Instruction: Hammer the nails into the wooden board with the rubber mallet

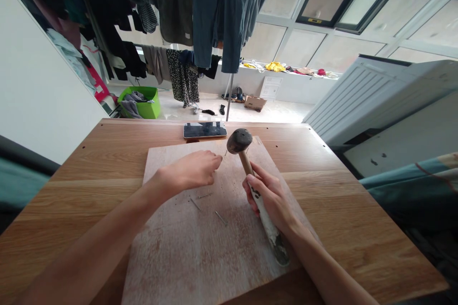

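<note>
My right hand (266, 190) is wrapped round the handle of a rubber mallet (240, 142), whose dark head is raised toward the far side of a worn wooden board (179, 257). The lower handle is white and chipped. My left hand (200, 167) is over the board with its fingers curled closed; what they hold, if anything, is hidden. Just beyond those fingertips a thin nail (225, 152) stands up from the board. Close to the mallet head another thin nail (247, 150) shows. Loose nails lie nearer me, including one nail (221, 218) right of the others.
The board rests on a wooden table (339, 205). A phone (205, 129) lies past the board's far edge. Beyond the table are hanging clothes (203, 14), a green basket (148, 105) with cloth in it, and a white ribbed panel (343, 95) at the right.
</note>
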`<state>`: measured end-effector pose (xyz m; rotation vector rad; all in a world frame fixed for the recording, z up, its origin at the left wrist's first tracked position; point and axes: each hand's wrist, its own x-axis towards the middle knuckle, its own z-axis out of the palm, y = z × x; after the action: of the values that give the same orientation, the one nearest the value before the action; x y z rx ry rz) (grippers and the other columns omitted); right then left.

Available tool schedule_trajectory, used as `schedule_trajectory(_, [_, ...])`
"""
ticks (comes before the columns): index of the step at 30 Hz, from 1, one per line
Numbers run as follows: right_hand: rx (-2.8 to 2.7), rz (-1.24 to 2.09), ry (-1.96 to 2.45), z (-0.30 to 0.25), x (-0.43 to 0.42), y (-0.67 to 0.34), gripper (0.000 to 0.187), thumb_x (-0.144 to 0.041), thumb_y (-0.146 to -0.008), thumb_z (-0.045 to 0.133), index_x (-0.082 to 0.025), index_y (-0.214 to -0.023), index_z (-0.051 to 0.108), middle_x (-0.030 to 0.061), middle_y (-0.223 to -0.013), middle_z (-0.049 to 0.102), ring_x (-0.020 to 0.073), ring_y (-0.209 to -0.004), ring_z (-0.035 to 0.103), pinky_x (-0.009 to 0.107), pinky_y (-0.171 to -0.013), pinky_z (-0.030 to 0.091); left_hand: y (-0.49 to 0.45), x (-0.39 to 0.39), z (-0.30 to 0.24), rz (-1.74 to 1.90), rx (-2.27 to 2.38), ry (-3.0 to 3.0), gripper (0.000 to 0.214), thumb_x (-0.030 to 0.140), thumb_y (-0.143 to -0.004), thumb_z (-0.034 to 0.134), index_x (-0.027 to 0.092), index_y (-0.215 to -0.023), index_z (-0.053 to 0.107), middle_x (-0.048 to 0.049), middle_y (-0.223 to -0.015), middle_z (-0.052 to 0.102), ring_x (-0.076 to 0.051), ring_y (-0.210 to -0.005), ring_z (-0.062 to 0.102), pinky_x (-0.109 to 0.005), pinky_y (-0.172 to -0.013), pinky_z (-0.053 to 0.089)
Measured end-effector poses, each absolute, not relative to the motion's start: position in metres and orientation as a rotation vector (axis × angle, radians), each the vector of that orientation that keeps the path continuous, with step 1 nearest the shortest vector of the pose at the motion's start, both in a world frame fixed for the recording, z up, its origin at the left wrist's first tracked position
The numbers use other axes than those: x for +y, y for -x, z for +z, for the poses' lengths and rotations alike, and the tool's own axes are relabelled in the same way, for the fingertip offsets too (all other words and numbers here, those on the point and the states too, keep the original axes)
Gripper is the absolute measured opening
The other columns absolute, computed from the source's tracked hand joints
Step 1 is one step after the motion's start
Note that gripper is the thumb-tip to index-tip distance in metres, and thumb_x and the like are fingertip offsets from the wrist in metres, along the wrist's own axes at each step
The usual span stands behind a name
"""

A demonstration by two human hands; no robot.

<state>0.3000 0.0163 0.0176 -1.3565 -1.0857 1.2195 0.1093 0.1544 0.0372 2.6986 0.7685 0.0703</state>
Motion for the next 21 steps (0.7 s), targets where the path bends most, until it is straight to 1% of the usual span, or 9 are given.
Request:
schedule_trajectory(2, [-1.084,1.225,1.345,0.018,0.016,-0.300,0.029,-0.050,-0.094,0.061,-0.022,-0.100,0.058,-0.0064,-0.070,0.052,0.0074,-0.041,0.046,0.018,-0.032,0.038,-0.110,0.165,0.033,0.249,0.716,-2.628,0.020,0.005,-0.070,0.060,0.019,-0.082,0.066,-0.0035,-0.080,0.069,-0.020,-0.073,0.064,-0.029,-0.065,0.048])
schedule_trajectory(4, [-1.076,1.232,1.332,0.018,0.016,-0.299,0.028,-0.050,-0.094,0.061,-0.022,-0.100,0.058,-0.0064,-0.071,0.052,0.0072,-0.041,0.046,0.018,-0.032,0.038,-0.110,0.177,0.024,0.513,0.681,-2.453,0.018,0.007,-0.074,0.062,0.019,-0.086,0.067,-0.0027,-0.084,0.071,-0.017,-0.074,0.066,-0.028,-0.069,0.052])
schedule_trajectory(7, [-1.068,1.235,1.319,0.018,0.017,-0.299,0.027,-0.048,-0.094,0.061,-0.022,-0.101,0.058,-0.0063,-0.072,0.052,0.0070,-0.041,0.045,0.018,-0.032,0.038,-0.109,0.191,0.006,0.783,0.704,-2.080,0.010,0.017,-0.081,0.065,0.017,-0.090,0.069,-0.0039,-0.089,0.074,-0.015,-0.079,0.070,-0.027,-0.076,0.057])
schedule_trajectory(9, [-1.075,1.239,1.313,0.018,0.017,-0.300,0.027,-0.048,-0.095,0.060,-0.022,-0.101,0.058,-0.0064,-0.072,0.052,0.0067,-0.041,0.045,0.018,-0.031,0.037,-0.108,0.195,-0.003,0.803,0.721,-1.932,0.011,0.023,-0.084,0.066,0.015,-0.091,0.069,-0.0047,-0.089,0.076,-0.015,-0.080,0.071,-0.027,-0.076,0.058])
schedule_trajectory(11, [-1.086,1.246,1.307,0.018,0.016,-0.301,0.026,-0.047,-0.096,0.060,-0.021,-0.099,0.057,-0.0066,-0.071,0.051,0.0063,-0.041,0.044,0.017,-0.032,0.037,-0.108,0.196,-0.007,0.780,0.734,-1.922,0.014,0.026,-0.085,0.067,0.015,-0.092,0.071,-0.0046,-0.087,0.077,-0.014,-0.076,0.070,-0.025,-0.072,0.057])
schedule_trajectory(15, [-1.092,1.252,1.306,0.018,0.015,-0.301,0.025,-0.046,-0.097,0.059,-0.021,-0.099,0.058,-0.0064,-0.072,0.051,0.0062,-0.042,0.044,0.017,-0.033,0.038,-0.108,0.192,-0.007,0.784,0.783,-2.058,0.009,0.020,-0.083,0.066,0.016,-0.088,0.073,-0.0023,-0.083,0.077,-0.011,-0.069,0.066,-0.022,-0.065,0.053])
schedule_trajectory(21, [-1.095,1.262,1.293,0.019,0.017,-0.298,0.024,-0.045,-0.096,0.059,-0.021,-0.099,0.058,-0.0062,-0.071,0.052,0.0062,-0.042,0.045,0.017,-0.033,0.038,-0.110,0.190,-0.011,0.814,0.734,-2.090,0.006,0.016,-0.081,0.066,0.016,-0.084,0.071,-0.0014,-0.084,0.076,-0.012,-0.075,0.068,-0.023,-0.073,0.057])
